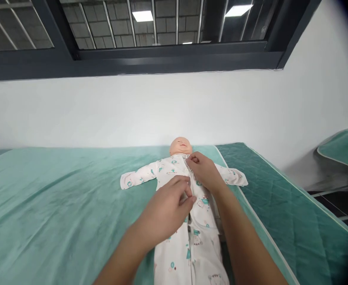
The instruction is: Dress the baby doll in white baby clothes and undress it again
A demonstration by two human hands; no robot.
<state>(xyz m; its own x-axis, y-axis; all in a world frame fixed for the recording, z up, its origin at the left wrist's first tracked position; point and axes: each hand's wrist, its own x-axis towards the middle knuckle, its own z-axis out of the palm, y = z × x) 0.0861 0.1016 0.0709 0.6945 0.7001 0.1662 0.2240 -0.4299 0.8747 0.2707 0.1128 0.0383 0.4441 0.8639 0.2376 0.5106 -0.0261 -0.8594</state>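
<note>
A baby doll point(181, 146) lies on its back, dressed in a white patterned sleepsuit point(174, 253) with both sleeves spread out. The front opening runs down the middle, and its lower part gapes a little. My right hand point(203, 168) is closed at the upper chest, its fingertips pinching the edge of the front opening near the neck. Lower down, over the belly, my left hand point(169, 206) hovers or rests with fingers curled and a gap between thumb and forefinger; nothing shows between them.
The doll lies on a green sheet point(73, 206) over a bed against a white wall point(103, 111). A darker quilted green cover point(280, 209) is on the right. Above is a dark-framed window point(174, 59) with bars. Another green padded piece point(346, 148) stands at far right.
</note>
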